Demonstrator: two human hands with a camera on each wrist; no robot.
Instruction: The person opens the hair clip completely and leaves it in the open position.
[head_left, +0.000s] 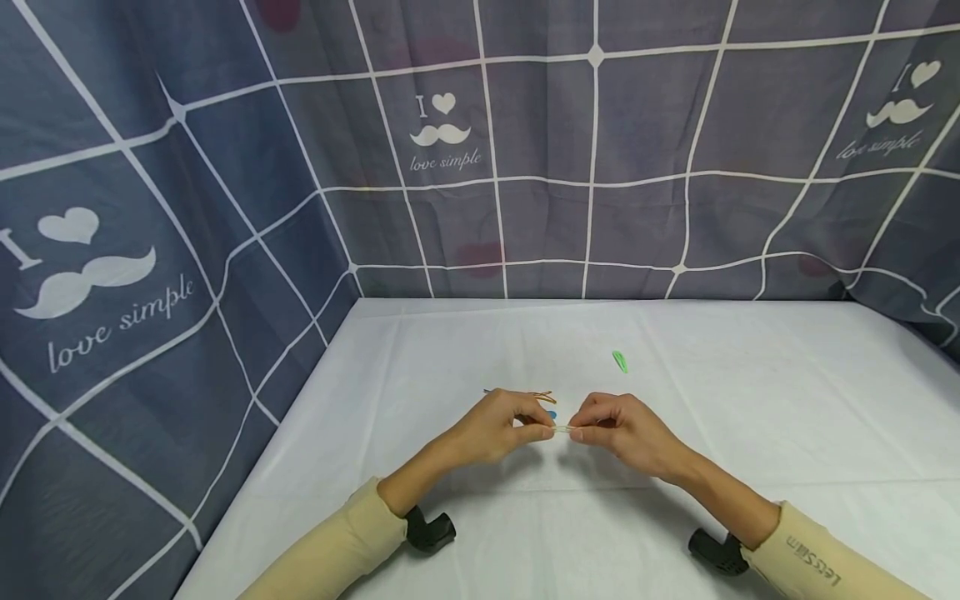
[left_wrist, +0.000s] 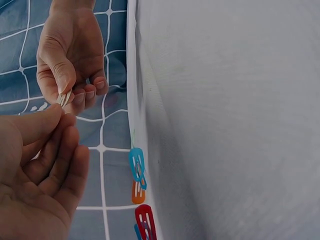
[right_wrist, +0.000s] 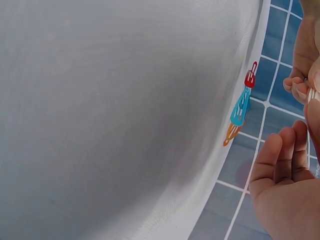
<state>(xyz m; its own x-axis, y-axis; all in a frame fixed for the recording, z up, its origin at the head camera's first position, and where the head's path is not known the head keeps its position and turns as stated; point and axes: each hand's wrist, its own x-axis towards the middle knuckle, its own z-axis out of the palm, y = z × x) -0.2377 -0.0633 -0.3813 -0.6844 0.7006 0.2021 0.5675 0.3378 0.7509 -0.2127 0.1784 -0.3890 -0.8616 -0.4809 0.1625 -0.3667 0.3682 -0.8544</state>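
Both hands meet over the table and pinch a small cream-coloured snap hair clip (head_left: 561, 429) between them. My left hand (head_left: 501, 427) grips one end with thumb and forefinger; my right hand (head_left: 626, 433) pinches the other. The left wrist view shows the slotted clip (left_wrist: 64, 99) bridging the fingertips, which cover much of it. Just beyond the hands lie more snap clips: a blue clip (left_wrist: 136, 162), an orange clip (left_wrist: 138, 194) and a red clip (left_wrist: 145, 220), grouped closely. In the head view the left hand partly hides this group.
A green snap clip (head_left: 619, 361) lies alone farther back on the white-covered table (head_left: 787, 400). A dark checked curtain (head_left: 540, 150) hangs behind the table and along its left side. Black wrist cameras (head_left: 430, 532) hang below both sleeves, near the tabletop.
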